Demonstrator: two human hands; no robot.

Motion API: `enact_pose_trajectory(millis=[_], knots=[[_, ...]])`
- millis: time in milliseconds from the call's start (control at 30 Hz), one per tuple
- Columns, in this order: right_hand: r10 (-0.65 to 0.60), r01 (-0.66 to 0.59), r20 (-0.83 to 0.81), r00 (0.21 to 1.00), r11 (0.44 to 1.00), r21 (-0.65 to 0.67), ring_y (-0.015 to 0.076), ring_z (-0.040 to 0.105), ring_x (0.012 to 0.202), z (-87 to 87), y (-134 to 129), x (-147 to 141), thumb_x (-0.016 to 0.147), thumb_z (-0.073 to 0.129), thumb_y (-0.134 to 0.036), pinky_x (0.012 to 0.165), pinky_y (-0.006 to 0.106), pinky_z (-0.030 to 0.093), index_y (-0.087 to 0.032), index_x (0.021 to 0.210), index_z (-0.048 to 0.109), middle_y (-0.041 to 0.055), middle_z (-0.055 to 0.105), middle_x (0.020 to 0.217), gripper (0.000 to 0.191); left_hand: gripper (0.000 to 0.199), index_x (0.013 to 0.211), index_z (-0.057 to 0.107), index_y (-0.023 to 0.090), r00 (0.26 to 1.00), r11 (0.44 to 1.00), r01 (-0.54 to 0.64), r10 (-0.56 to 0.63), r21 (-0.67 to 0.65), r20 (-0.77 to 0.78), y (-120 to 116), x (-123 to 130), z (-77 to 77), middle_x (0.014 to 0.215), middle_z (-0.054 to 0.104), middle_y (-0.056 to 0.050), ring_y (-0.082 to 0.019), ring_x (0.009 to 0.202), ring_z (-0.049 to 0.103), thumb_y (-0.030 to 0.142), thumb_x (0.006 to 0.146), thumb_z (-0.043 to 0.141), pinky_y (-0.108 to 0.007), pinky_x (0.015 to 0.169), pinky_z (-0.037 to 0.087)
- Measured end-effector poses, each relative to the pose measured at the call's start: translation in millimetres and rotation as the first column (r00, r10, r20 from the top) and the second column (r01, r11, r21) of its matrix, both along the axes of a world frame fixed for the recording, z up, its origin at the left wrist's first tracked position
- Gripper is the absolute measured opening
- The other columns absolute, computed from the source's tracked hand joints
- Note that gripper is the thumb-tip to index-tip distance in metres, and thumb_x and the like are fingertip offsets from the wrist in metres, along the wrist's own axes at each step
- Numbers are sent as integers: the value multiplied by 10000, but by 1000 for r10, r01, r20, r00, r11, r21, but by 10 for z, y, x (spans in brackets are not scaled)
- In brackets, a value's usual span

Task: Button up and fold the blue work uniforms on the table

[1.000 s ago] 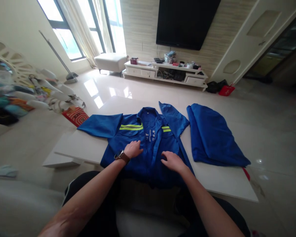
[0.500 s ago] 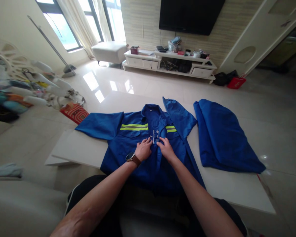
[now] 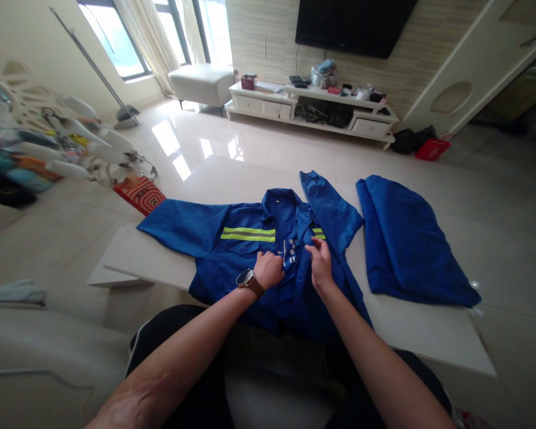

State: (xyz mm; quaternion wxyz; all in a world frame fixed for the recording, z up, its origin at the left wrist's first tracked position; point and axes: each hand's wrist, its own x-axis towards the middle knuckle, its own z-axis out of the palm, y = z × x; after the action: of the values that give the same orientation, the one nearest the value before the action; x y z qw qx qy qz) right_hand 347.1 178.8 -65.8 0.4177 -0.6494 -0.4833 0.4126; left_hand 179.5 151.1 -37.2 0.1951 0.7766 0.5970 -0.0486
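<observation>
A blue work jacket [image 3: 245,262] with yellow-and-grey reflective strips lies spread on the white table, collar away from me and both sleeves out to the sides. White printed marks [image 3: 290,253] show on the cloth between its front edges. My left hand [image 3: 269,269], with a watch [image 3: 245,277] on its wrist, has its fingers curled on the left front edge, beside the marks. My right hand [image 3: 320,262] has thumb and fingertips drawn together at the right front edge, which is folded outward.
Right of the jacket lies a folded blue garment [image 3: 413,244] on the table [image 3: 446,336]. A red patterned bag [image 3: 140,193] stands past the left sleeve. Farther off are a TV cabinet [image 3: 268,107], a bench [image 3: 201,83] and a red bag [image 3: 432,149] on the floor.
My right hand has moved right and turned, and the right front edge lies further outward with more printed marks showing. My left hand's fingers have curled in. The view has shifted slightly.
</observation>
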Motion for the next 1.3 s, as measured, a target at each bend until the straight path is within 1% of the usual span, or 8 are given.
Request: enact_pose_trajectory(millis=[267,367,467,700,900,1033,1167,1300], knots=[[32,-50,-191,981,995,-89,249,661,1134,-29,223,-54,892,428,-482,915,366,549,-204,1397,576,89,718,1179,595,229,929,747,172,998,999,-18,20,-40,55,12,54,87,1019,787,-152,-302,1013,734,304,893,563,-470,989,474],[178,-177,-348,921,984,32,258,635,1196,-44,188,-199,779,659,-500,1026,392,506,-250,1295,658,58,711,1267,573,257,957,742,178,996,998,-53,55,-22,74,39,-8,107,1033,787,-142,-312,1031,733,332,921,539,-455,955,502],[325,-321,-362,874,944,72,255,603,1277,-86,148,-299,719,755,-437,1131,421,440,-270,1196,682,62,690,1330,510,264,968,728,175,986,993,-116,120,-38,117,106,-91,91,1058,780,-147,-307,1034,733,326,934,514,-404,877,533],[414,-415,-45,909,910,-12,247,640,1227,-177,55,-192,834,636,-361,1098,431,474,-238,1092,675,77,711,1244,289,325,1188,607,146,886,959,-272,284,-84,366,254,-208,-66,1143,749,-152,-279,1052,708,288,897,616,-354,872,542],[590,-585,297,751,803,-114,247,683,1103,74,-135,-140,903,589,-245,1026,396,494,-226,1087,723,69,757,1147,229,437,1284,589,173,788,954,-256,299,-156,538,325,-184,-117,1262,721,-117,-227,1087,692,136,849,586,-337,969,535],[585,-617,422,693,783,-72,235,674,1106,167,-186,-102,919,588,-214,1023,368,481,-220,1029,732,68,758,1128,181,650,1472,502,160,791,959,-257,279,-119,544,351,-130,-207,1472,610,-146,-241,1316,604,96,829,567,-352,1127,467],[549,-637,553,627,770,-42,233,643,1116,148,-196,-39,921,598,-201,1017,362,469,-210,974,716,80,739,1093,130,592,1429,565,71,835,964,-240,264,-113,483,384,-92,-307,1559,514,-202,-280,1490,447,115,838,576,-363,1250,351],[523,-632,621,583,773,-57,245,601,1185,153,-215,-1,926,602,-211,1030,377,445,-218,969,714,88,723,1122,120,496,1309,665,94,778,942,-336,284,-11,560,435,-107,-321,1487,581,-161,-251,1400,544,88,829,539,-338,1228,397]])
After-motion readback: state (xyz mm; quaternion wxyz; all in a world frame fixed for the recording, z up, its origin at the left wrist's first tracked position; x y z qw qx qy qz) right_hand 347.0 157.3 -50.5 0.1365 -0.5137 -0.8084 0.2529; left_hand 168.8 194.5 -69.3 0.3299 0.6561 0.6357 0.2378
